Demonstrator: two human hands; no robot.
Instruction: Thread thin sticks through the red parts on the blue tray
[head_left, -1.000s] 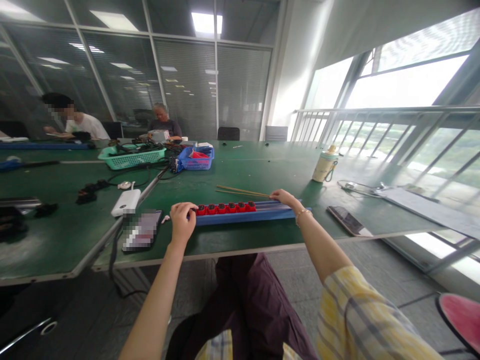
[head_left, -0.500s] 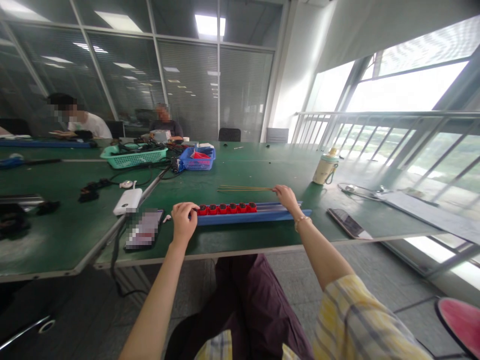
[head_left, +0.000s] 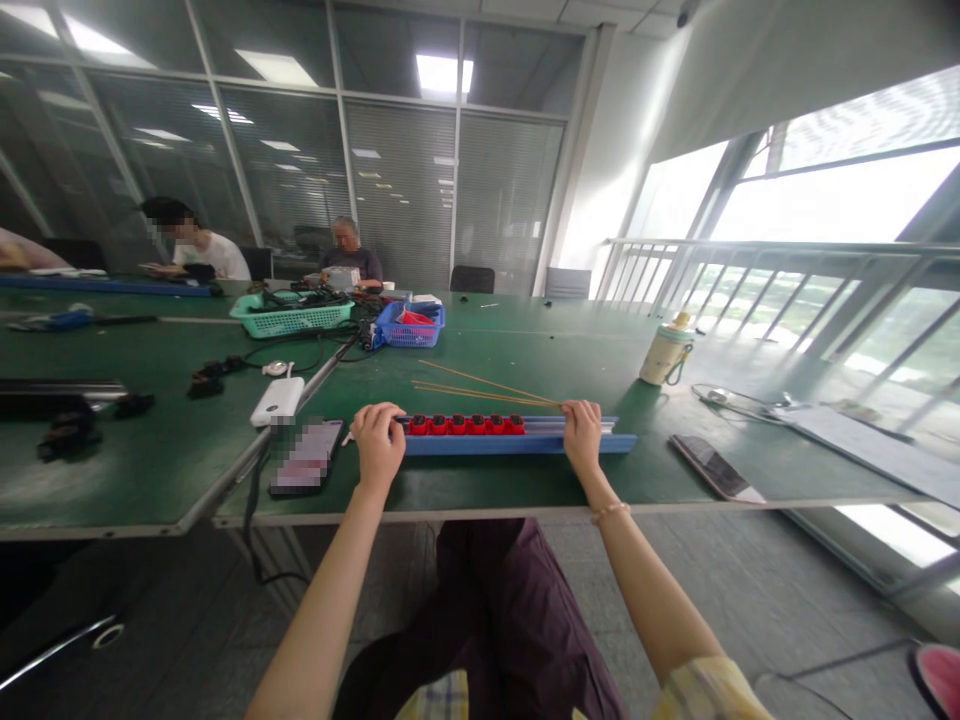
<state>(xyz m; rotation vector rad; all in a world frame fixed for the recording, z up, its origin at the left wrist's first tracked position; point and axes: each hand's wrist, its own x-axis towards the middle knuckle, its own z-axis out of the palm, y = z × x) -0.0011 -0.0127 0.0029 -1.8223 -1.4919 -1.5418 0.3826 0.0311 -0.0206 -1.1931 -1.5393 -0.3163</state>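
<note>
A long blue channel-shaped rail lies across the table in front of me. In its left part sits a row of several red blocks with dark tops. My left hand is closed round the rail's left end, hiding that end. Towards the right part of the rail, my right hand is closed, its fingers at the rail's far edge. Several thin yellowish-brown sticks run from its fingertips to the left behind the rail, slightly fanned out.
Left of the rail lie a phone and a white power bank. A green basket and a blue basket stand farther back. At right are a bottle and a dark flat object. People sit at the far side.
My right hand has come down nearer the rail, and the sticks have spread apart at their far ends. My left hand stays at the left end. The camera view has shifted a little.
</note>
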